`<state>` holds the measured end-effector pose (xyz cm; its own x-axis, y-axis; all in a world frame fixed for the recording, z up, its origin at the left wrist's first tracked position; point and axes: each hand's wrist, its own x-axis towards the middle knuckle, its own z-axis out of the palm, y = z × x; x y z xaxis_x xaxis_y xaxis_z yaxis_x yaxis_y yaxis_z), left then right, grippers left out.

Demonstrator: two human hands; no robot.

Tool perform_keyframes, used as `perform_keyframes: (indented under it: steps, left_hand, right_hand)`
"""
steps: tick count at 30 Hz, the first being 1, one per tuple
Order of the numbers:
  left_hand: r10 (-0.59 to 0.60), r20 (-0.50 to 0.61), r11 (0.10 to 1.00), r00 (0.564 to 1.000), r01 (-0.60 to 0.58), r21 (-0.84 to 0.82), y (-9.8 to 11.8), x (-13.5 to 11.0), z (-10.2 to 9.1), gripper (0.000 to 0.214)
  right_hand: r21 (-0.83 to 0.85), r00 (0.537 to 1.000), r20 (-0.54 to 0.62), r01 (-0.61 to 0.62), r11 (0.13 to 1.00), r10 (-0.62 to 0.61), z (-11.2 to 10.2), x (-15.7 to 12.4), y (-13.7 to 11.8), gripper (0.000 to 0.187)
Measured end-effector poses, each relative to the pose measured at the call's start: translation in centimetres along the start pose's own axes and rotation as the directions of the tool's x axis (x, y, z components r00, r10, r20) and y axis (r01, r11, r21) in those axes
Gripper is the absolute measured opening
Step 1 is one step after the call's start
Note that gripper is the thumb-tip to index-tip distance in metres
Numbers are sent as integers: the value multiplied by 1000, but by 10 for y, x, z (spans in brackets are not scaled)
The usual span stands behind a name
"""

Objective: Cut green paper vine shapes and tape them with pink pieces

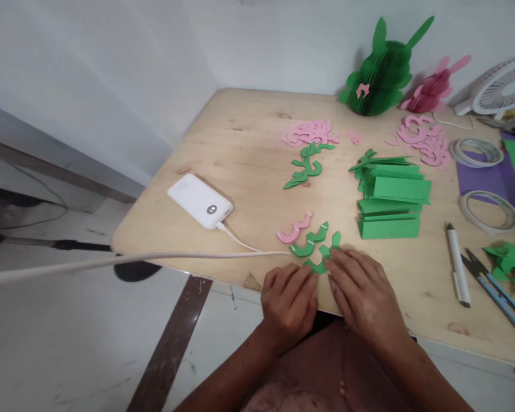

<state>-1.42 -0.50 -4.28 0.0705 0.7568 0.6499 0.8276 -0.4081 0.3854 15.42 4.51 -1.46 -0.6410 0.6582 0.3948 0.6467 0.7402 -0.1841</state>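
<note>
Wavy green piece [325,251] by tabletop [244,149] front edge, fingertips of left hand [290,298] and right hand [368,286] at it; whether either grip pinches or only presses, cannot tell. Judged partway: 1 green strip [302,252] and 1 pink strip [289,238] carry white marks; green cutouts [300,177] farther back look unworked. Long axis diagonal: 1 end toward front edge, other toward back-right corner.

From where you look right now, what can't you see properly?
In the head view:
Green strip: partly covered by the left hand and right hand.
Fan: cut off by the right edge.
Power bank display: too small and blurred to read.
Left pink pile: pieces overlap, hiding how many.
</note>
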Motion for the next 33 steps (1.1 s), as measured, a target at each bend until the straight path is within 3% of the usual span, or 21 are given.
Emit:
perform_keyframes:
  steps: [33]
  left_hand:
    - [-4, -1, 1000, 1000, 4, 12, 0, 0, 0, 20]
  right_hand:
    - [11, 1000, 4, -15, 1000, 15, -1, 0, 0, 28]
